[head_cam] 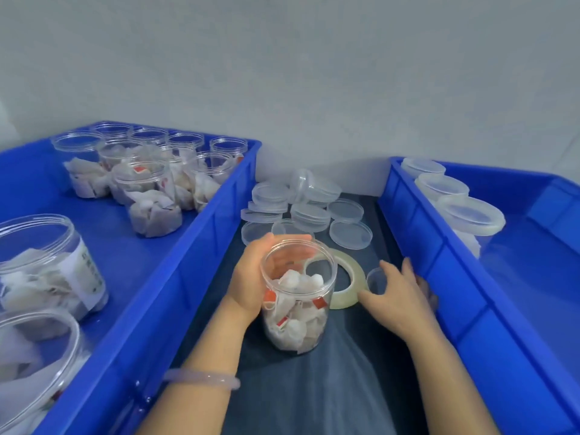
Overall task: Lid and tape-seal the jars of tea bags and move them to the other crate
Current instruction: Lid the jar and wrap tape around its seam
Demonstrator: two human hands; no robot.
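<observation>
My left hand [251, 277] grips the open jar of tea bags [296, 296]. Its fingers are pressed together and curled round the far side just under the rim, with the thumb on the near side. The jar stands upright on the dark table cover [314, 390] and has no lid on.

My right hand [400, 298] lies low over the cover with its fingers spread and fairly straight. The thumb tip touches the near edge of the roll of clear tape [353, 270], which lies flat between my two hands, partly behind the jar. A single clear lid [375, 279] sits in the gap between that thumb and forefinger; I cannot tell whether they grip it.

Beyond the fingertips of both hands lies a loose pile of clear lids [301, 208]. Outside my left fingers, the blue left crate [219, 196] holds open jars of tea bags [150, 186]. Just outside my right fingers, the right crate [423, 246] holds lidded jars [455, 199].
</observation>
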